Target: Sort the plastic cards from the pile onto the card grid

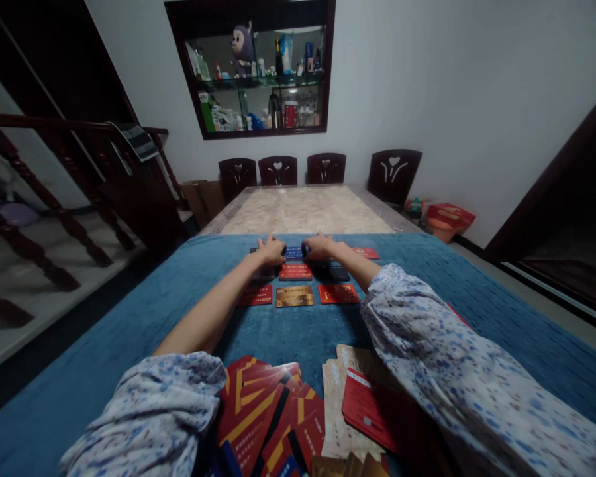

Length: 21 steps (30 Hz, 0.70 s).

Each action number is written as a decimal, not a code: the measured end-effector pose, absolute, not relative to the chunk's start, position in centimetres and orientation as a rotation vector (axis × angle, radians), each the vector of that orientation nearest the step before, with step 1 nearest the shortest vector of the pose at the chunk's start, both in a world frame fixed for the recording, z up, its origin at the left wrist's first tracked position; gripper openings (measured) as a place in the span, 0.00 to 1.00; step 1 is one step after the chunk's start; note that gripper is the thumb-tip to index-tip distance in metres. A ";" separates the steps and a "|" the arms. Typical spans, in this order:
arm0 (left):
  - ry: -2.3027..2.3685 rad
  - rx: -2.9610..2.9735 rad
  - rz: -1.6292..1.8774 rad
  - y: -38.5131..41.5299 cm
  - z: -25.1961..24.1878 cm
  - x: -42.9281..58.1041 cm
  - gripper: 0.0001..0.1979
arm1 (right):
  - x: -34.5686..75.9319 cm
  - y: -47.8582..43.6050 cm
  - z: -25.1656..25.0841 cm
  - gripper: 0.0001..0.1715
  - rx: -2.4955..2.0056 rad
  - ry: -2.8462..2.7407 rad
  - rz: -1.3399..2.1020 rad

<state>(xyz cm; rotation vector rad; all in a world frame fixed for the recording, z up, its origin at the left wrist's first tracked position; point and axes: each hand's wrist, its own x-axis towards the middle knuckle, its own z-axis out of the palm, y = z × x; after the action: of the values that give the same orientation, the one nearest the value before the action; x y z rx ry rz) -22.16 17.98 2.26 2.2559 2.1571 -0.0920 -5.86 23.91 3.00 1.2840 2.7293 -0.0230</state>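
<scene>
A blue card (295, 253) lies in the far row on the blue cloth. My left hand (272, 252) is at its left end and my right hand (319, 248) at its right end, both with fingers bent in around the edges. My forearms partly cover other cards. Nearer lie a red card (295, 271) and a dark card (338, 271). The closest row has a red card (256, 295), a gold card (294, 296) and a red-and-gold card (338, 293). Another red card (366, 253) is right of my right hand.
Before me are a fanned pile of red-and-yellow cards (263, 417), beige cards (332, 397), a red stack (367, 407) and gold cards (352, 467). The blue cloth (198, 265) covers the near table; its patterned top (308, 209) shows beyond. Dark chairs (395, 175) stand behind.
</scene>
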 end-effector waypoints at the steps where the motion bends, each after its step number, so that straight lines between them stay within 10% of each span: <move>1: 2.153 2.257 -0.100 18.1 2.3 -22.2 0.14 | -5.9 24.0 3.0 0.25 1.286 2.725 -0.025; 21: 2.162 2.297 -0.286 19.3 1.8 -21.4 0.20 | -6.7 24.0 2.9 0.25 1.283 2.677 0.041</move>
<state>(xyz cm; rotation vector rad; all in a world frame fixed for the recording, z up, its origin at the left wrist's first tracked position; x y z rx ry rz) -21.43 19.26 1.82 2.2966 2.1619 -0.2861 -6.69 23.96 2.93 1.2830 2.6766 0.0413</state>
